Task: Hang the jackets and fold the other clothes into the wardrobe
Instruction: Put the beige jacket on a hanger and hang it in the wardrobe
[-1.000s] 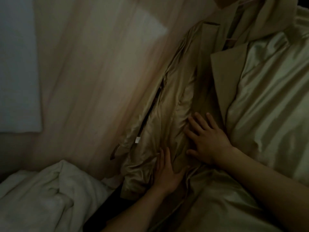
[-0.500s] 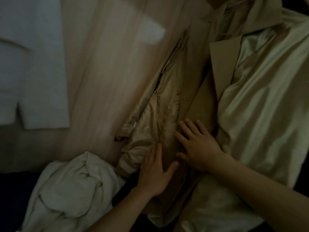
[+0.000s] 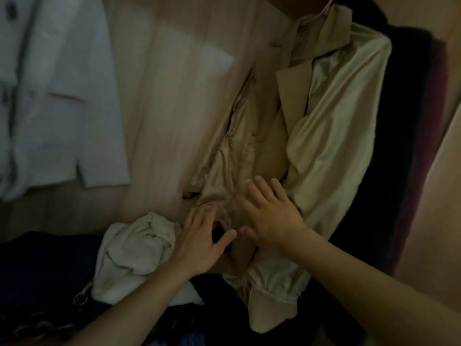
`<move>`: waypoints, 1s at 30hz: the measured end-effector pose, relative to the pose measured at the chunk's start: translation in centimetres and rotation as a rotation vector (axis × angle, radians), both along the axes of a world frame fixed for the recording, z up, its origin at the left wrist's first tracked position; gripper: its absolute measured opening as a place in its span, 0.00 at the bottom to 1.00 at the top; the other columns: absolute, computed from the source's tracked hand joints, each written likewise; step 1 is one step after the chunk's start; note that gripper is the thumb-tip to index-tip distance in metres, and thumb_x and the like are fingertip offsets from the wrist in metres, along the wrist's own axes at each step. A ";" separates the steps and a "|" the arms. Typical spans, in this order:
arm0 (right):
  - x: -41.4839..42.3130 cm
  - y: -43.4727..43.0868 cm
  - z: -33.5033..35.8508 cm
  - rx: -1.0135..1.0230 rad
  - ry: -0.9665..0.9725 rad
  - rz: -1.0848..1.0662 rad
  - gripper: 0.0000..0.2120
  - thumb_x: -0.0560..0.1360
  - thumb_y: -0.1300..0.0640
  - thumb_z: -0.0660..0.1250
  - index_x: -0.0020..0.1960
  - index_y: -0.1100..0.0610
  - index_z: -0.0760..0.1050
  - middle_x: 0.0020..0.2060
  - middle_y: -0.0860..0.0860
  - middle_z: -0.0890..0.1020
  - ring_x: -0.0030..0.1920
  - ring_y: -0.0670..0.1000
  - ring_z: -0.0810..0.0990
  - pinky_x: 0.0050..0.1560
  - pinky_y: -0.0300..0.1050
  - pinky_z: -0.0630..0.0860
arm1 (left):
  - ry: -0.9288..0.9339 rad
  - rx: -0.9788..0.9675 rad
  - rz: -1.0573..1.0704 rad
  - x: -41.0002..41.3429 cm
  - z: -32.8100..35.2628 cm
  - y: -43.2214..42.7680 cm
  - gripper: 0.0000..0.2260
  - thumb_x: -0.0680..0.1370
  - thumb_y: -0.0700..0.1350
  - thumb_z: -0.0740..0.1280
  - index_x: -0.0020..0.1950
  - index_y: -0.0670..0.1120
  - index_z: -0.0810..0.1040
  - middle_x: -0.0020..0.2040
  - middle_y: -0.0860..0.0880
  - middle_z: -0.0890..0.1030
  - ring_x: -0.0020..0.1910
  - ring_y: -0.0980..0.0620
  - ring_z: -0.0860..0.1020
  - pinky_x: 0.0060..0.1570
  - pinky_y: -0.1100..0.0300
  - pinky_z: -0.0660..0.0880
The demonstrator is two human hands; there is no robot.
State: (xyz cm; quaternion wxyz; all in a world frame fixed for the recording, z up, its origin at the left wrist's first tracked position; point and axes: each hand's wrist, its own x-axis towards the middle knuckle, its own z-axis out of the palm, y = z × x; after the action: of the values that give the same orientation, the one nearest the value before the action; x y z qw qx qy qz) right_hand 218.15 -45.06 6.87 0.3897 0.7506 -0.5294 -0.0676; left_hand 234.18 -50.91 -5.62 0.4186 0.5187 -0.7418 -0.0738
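A beige jacket (image 3: 331,126) with a shiny lining hangs from a pink hanger (image 3: 326,8) inside the dim wardrobe, its front turned partly inside out. My right hand (image 3: 272,216) lies flat on the jacket's lower front with the fingers spread. My left hand (image 3: 199,240) rests beside it on the bunched lining, fingers straight and thumb out. Neither hand grips the cloth. A white jacket (image 3: 57,96) hangs at the far left.
A crumpled cream garment (image 3: 134,250) lies at the wardrobe's bottom on a pile of dark clothes (image 3: 42,273). Dark and maroon garments (image 3: 409,146) hang right of the beige jacket. The wooden back panel (image 3: 174,96) shows between the jackets; a wooden side wall (image 3: 446,221) stands at right.
The view has pulled back and tilted up, showing the hanger and more of the white jacket. Both hands have slid down the beige jacket's front and stay flat on it.
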 end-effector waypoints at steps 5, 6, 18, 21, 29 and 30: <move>-1.7 4.8 -2.7 0.014 -0.103 0.083 0.33 0.79 0.34 0.52 0.80 0.45 0.47 0.80 0.55 0.39 0.78 0.61 0.36 0.74 0.67 0.36 | -0.150 0.064 0.097 1.1 0.3 7.7 0.40 0.70 0.78 0.43 0.79 0.64 0.40 0.81 0.54 0.43 0.79 0.50 0.42 0.73 0.33 0.44; -2.1 5.7 -3.4 0.023 -0.115 0.089 0.33 0.79 0.34 0.51 0.80 0.44 0.46 0.79 0.54 0.38 0.78 0.63 0.36 0.74 0.67 0.35 | -0.161 0.077 0.108 1.0 0.0 9.3 0.40 0.70 0.78 0.43 0.78 0.65 0.39 0.81 0.54 0.42 0.79 0.50 0.41 0.73 0.33 0.43; -5.6 16.6 -10.8 0.202 -0.435 0.153 0.35 0.80 0.34 0.51 0.80 0.46 0.43 0.79 0.54 0.37 0.79 0.58 0.37 0.76 0.63 0.38 | -0.315 0.167 0.211 0.8 -2.5 25.1 0.37 0.72 0.77 0.47 0.79 0.65 0.46 0.81 0.56 0.46 0.80 0.49 0.41 0.73 0.32 0.42; -5.9 19.4 -10.6 0.195 -0.497 0.138 0.35 0.80 0.34 0.51 0.80 0.45 0.43 0.80 0.53 0.39 0.79 0.57 0.38 0.76 0.61 0.39 | -0.327 0.168 0.189 1.3 -1.6 27.6 0.38 0.73 0.77 0.47 0.79 0.64 0.46 0.81 0.56 0.46 0.80 0.49 0.42 0.73 0.33 0.41; -5.3 27.2 -11.9 0.168 -0.522 -0.016 0.34 0.79 0.33 0.50 0.80 0.44 0.45 0.80 0.52 0.43 0.79 0.60 0.40 0.74 0.66 0.41 | -0.299 0.170 0.029 2.7 -3.7 33.3 0.36 0.70 0.79 0.41 0.77 0.69 0.43 0.81 0.58 0.48 0.80 0.51 0.41 0.73 0.33 0.44; -5.1 28.3 -12.7 0.176 -0.530 -0.048 0.34 0.79 0.33 0.50 0.80 0.43 0.45 0.80 0.52 0.43 0.79 0.60 0.40 0.74 0.66 0.41 | -0.296 0.187 0.010 2.9 -4.6 33.9 0.36 0.70 0.80 0.41 0.76 0.71 0.43 0.81 0.59 0.48 0.79 0.52 0.41 0.73 0.33 0.44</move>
State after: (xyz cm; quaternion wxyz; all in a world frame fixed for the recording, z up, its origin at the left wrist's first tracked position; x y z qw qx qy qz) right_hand 213.05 -16.79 -5.80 0.1694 0.7602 -0.6226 0.0760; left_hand 237.12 -16.98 -10.24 0.2551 0.5643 -0.7826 -0.0633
